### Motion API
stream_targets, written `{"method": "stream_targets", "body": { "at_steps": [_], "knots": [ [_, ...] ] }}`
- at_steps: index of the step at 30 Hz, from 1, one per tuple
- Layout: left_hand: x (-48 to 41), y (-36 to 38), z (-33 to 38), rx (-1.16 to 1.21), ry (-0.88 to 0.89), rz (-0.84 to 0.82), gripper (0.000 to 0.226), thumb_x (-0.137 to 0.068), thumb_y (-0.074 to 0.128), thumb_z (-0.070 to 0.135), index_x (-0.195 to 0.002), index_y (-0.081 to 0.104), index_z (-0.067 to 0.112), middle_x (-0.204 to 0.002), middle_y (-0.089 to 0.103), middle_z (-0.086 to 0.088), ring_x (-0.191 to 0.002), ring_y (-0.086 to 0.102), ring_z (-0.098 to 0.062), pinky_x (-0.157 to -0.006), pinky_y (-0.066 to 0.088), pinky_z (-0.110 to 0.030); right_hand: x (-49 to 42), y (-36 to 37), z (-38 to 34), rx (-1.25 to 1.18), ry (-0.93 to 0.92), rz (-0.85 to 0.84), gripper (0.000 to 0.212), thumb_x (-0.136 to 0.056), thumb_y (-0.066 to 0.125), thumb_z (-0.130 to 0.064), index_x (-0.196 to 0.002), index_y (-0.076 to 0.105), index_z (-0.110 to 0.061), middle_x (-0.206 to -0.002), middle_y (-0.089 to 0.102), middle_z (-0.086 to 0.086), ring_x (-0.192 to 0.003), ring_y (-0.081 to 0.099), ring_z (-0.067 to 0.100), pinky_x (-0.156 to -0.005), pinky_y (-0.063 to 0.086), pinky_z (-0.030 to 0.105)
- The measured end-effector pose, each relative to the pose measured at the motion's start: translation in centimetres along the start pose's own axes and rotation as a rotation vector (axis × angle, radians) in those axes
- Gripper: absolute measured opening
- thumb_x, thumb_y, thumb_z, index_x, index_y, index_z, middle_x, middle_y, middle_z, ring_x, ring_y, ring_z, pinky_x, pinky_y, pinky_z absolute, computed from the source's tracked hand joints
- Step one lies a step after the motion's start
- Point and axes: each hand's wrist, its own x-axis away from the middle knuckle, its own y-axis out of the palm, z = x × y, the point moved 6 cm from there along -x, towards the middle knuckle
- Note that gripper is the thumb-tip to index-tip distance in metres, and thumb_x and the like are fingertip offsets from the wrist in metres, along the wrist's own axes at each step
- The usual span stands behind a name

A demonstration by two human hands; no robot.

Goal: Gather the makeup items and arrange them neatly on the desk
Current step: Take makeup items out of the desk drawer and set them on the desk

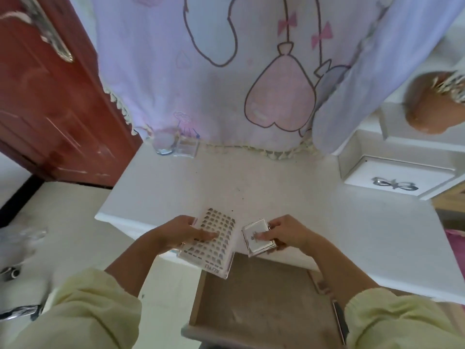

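Head view: at the near edge of the desk (251, 180), above an open drawer (251, 303), the left hand (176, 233) grips a flat nail box (216, 248), thumb on top; the right hand (289, 233) pinches a small square case (259, 244). Both look light, stiff and slick, best held by their edges. Far left on the white desk stand a glass (163, 144) and clear box (187, 148).

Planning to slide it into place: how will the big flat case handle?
The flat case looks stiff: it shows no sag though the left hand grips only one side. Thin and clear-walled, so probably light. Lying flat, it should slide, not roll or tip.
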Motion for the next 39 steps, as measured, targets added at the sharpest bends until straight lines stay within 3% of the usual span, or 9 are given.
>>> {"method": "stream_targets", "body": {
  "at_steps": [4,7,12,16,22,25,30,33,39],
  "knots": [
    [-2.6,-3.7,2.0,0.159,0.078,0.151,0.033,-0.08,0.076,0.019,-0.111,0.067,0.012,-0.095,0.076,-0.003,-0.083,0.073,-0.02,-0.066,0.057,-0.029,-3.0,-0.7,-2.8,-0.196,-0.023,0.128,0.012,-0.083,0.076,-0.021,-0.083,0.071,-0.009,-0.072,0.073,0.006,-0.058,0.068,0.016,-0.048,0.046,0.016],
    [-5.1,-6.1,3.8,0.262,0.114,0.182,0.028,-0.084,0.072,0.02,-0.111,0.067,0.015,-0.099,0.075,-0.006,-0.087,0.073,-0.022,-0.071,0.055,-0.032,-5.6,-1.4,-4.6,-0.251,-0.011,0.202,0.018,-0.083,0.076,-0.022,-0.09,0.071,-0.006,-0.064,0.067,-0.001,-0.059,0.069,0.014,-0.051,0.047,0.017],
    [-9.7,-8.2,6.6,0.344,0.14,0.207,0.025,-0.088,0.068,0.027,-0.112,0.066,0.018,-0.097,0.075,-0.003,-0.085,0.073,-0.02,-0.071,0.057,-0.032,-10.2,-3.8,-7.3,-0.233,-0.032,0.305,0.016,-0.085,0.073,-0.017,-0.098,0.067,-0.009,-0.088,0.072,0.007,-0.06,0.068,0.011,-0.054,0.049,0.019],
    [-13.7,-10.3,8.1,0.418,0.18,0.321,0.033,-0.088,0.069,0.028,-0.119,0.062,0.019,-0.102,0.073,-0.004,-0.093,0.071,-0.023,-0.088,0.055,-0.041,-13.7,-5.4,-8.4,-0.306,-0.045,0.394,0.02,-0.083,0.075,-0.017,-0.095,0.062,-0.008,-0.09,0.072,0.008,-0.068,0.07,0.018,-0.056,0.048,0.024],
    [-17.2,-11.9,9.4,0.487,0.205,0.364,0.032,-0.091,0.065,0.024,-0.122,0.061,0.018,-0.099,0.071,-0.001,-0.087,0.068,-0.017,-0.077,0.055,-0.032,-16.9,-6.3,-8.7,-0.448,-0.011,0.461,0.022,-0.084,0.075,-0.021,-0.101,0.064,-0.012,-0.086,0.068,0.0,-0.073,0.063,0.019,-0.057,0.045,0.022],
    [-18.5,-12.3,9.6,0.342,0.207,0.462,0.055,-0.089,0.068,0.023,-0.138,0.045,0.021,-0.104,0.067,-0.001,-0.086,0.067,-0.015,-0.071,0.054,-0.027,-17.9,-6.7,-8.4,-0.475,0.022,0.492,0.02,-0.086,0.072,-0.023,-0.102,0.065,-0.012,-0.081,0.065,-0.001,-0.063,0.056,0.012,-0.055,0.041,0.02],
    [-19.0,-10.9,10.6,-0.184,0.273,0.488,0.11,-0.069,0.083,0.037,-0.151,0.01,0.033,-0.131,0.032,-0.006,-0.121,0.038,-0.025,-0.105,0.041,-0.043,-18.9,-7.0,-8.0,-0.477,0.042,0.596,0.023,-0.087,0.071,-0.028,-0.104,0.068,-0.012,-0.082,0.068,0.0,-0.061,0.055,0.012,-0.059,0.044,0.023],
    [-18.8,-10.2,11.7,-0.317,0.317,0.496,0.108,-0.073,0.08,0.039,-0.152,0.007,0.03,-0.141,0.017,-0.008,-0.134,0.017,-0.028,-0.112,0.024,-0.044,-19.3,-7.1,-7.9,-0.445,0.042,0.636,0.026,-0.087,0.07,-0.032,-0.103,0.069,-0.011,-0.081,0.067,0.0,-0.063,0.055,0.011,-0.06,0.043,0.023],
    [-19.1,-9.9,11.6,-0.572,0.292,0.547,0.084,-0.091,0.054,0.051,-0.154,0.004,0.025,-0.156,-0.002,-0.009,-0.142,0.003,-0.03,-0.116,0.014,-0.045,-19.4,-7.5,-8.5,-0.32,0.025,0.704,0.036,-0.079,0.078,-0.036,-0.099,0.059,-0.013,-0.096,0.067,0.003,-0.088,0.065,0.021,-0.074,0.051,0.029]
  ]
}}
